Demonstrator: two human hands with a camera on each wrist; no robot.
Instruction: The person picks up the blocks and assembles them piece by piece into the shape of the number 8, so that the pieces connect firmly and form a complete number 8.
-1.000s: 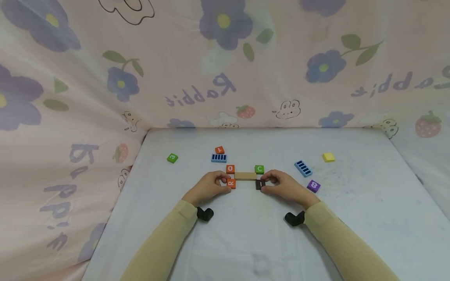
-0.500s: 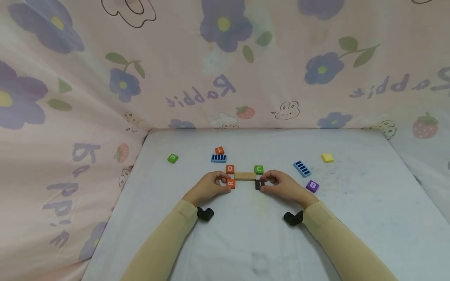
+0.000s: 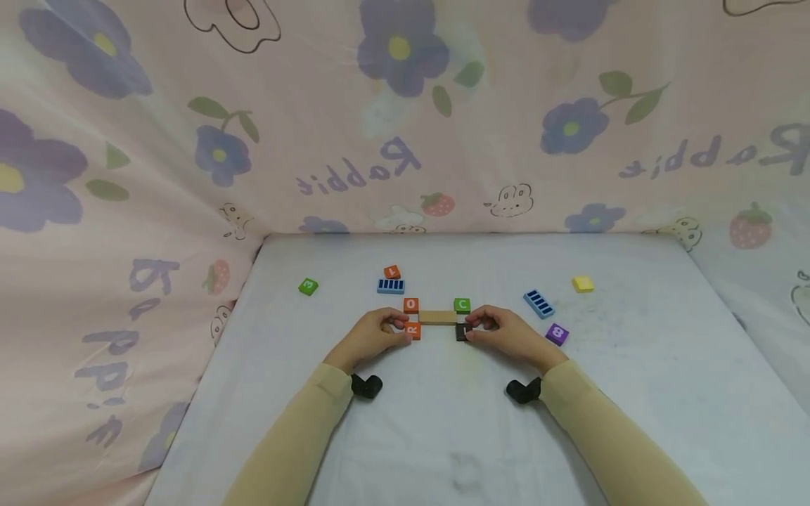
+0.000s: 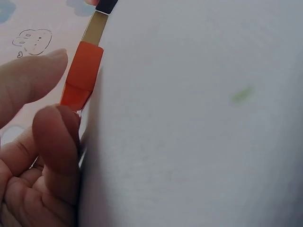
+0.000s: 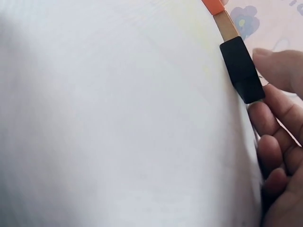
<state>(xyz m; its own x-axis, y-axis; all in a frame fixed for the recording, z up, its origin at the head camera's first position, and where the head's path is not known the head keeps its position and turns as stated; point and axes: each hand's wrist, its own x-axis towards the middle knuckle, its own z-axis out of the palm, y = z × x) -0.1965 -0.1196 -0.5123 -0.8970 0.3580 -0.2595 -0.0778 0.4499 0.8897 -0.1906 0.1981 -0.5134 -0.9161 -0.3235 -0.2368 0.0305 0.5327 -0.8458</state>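
Note:
My left hand (image 3: 370, 337) pinches an orange block marked R (image 3: 413, 331) by its left side, thumb nearer me and a fingertip at its far side. In the left wrist view this orange block (image 4: 83, 75) lies between thumb and fingertips. My right hand (image 3: 509, 336) holds a black block (image 3: 463, 332) in the same way, and the black block (image 5: 241, 68) shows up close in the right wrist view. A plain wooden strip (image 3: 438, 318) spans between the two sides. Beyond the strip's ends sit an orange O block (image 3: 411, 305) and a green C block (image 3: 462, 305).
Behind the left side are an orange 1 block (image 3: 392, 271), a blue piece with dark bars (image 3: 391, 286) and a green 3 block (image 3: 308, 286). To the right lie another blue barred piece (image 3: 538, 303), a purple 8 block (image 3: 557, 334) and a yellow block (image 3: 583, 284).
The head view drifts slightly, moving the whole scene a little left. Both hands keep their hold, and the blocks stay in the same arrangement.

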